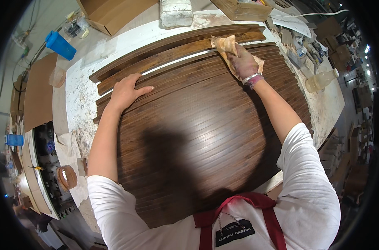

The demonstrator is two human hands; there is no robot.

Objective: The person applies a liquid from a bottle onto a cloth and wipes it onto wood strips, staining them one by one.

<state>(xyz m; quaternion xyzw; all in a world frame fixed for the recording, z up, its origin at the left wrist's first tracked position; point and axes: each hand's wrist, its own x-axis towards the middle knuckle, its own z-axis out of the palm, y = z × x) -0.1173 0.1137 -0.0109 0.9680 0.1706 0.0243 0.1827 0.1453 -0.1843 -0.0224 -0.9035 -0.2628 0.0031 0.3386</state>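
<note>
A large dark brown slatted wood panel (206,125) lies flat on the workbench, glossy in its middle. My left hand (127,91) rests on the panel's far left edge, thumb apart from the fingers, holding nothing. My right hand (244,62), in a purple-stained glove with a bracelet at the wrist, is closed around a stained tan rag (228,43). The rag lies over the panel's far edge near the right end. Just beyond the panel, long brown wooden strips (173,51) lie side by side. Part of the panel is hidden by my arms.
A blue cup (61,45) stands far left, near a cardboard box (110,14). A white wrapped block (175,13) and another open box (243,10) sit at the back. On the right is a cloudy bottle (322,80); a roll of tape (67,178) lies at left.
</note>
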